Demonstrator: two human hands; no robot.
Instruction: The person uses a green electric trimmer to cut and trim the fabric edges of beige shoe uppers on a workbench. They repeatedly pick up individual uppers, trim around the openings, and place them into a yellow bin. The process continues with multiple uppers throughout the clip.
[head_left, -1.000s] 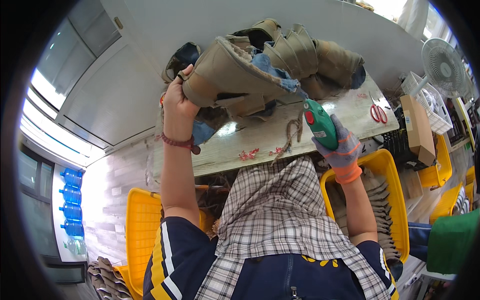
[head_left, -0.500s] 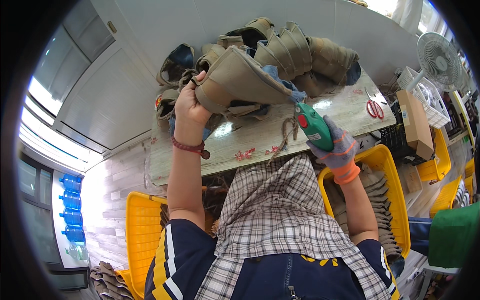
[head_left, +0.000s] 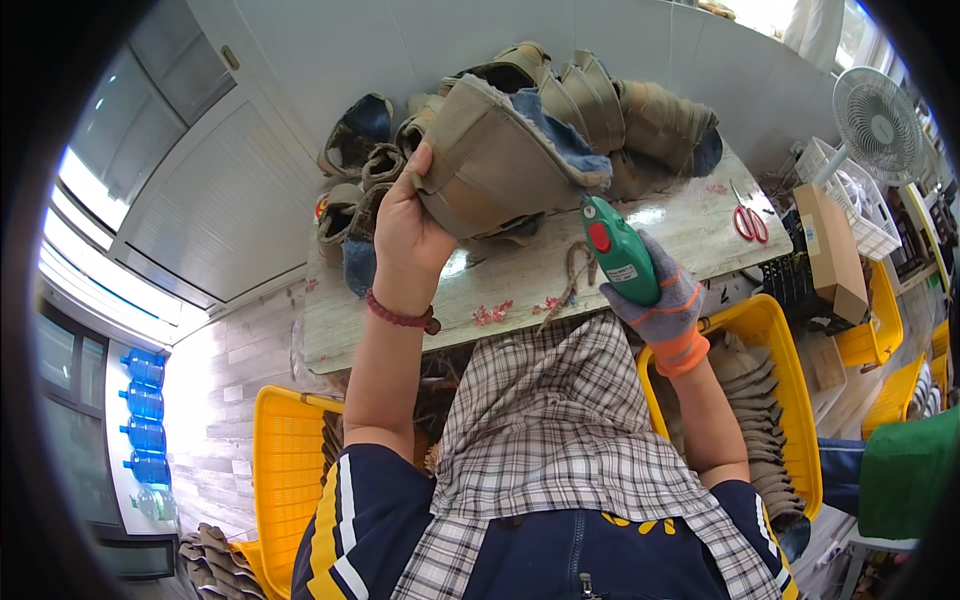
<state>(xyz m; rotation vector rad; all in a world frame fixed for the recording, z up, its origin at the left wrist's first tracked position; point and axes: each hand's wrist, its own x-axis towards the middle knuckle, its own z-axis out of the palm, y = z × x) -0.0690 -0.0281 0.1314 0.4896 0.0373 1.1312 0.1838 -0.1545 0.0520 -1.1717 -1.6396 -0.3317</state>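
My bare left hand point(head_left: 412, 240), a red bracelet at its wrist, pinches a khaki shoe upper point(head_left: 495, 165) by its left edge. The upper is raised above the table, and fuzzy blue lining shows along its right side. In a grey and orange glove, my right hand point(head_left: 665, 305) is wrapped round green electric scissors point(head_left: 622, 255) with a red button. Their tip touches or sits just below the upper's right lower corner; the blade is too small to make out. Behind it lies a heap of similar khaki uppers point(head_left: 665, 115), some stacked inside each other.
On the pale table point(head_left: 690, 235) are brown strips point(head_left: 572, 280) and red-handled scissors point(head_left: 750, 222). Yellow baskets point(head_left: 285, 480) stand at both sides, the right one point(head_left: 800, 410) filled with stacked khaki pieces. A fan point(head_left: 880, 120) and cardboard box point(head_left: 832, 250) are at the right.
The upper has turned and tilted, now showing more of its blue lining. My left hand has shifted right with it. My right hand and the electric scissors have moved slightly left and down.
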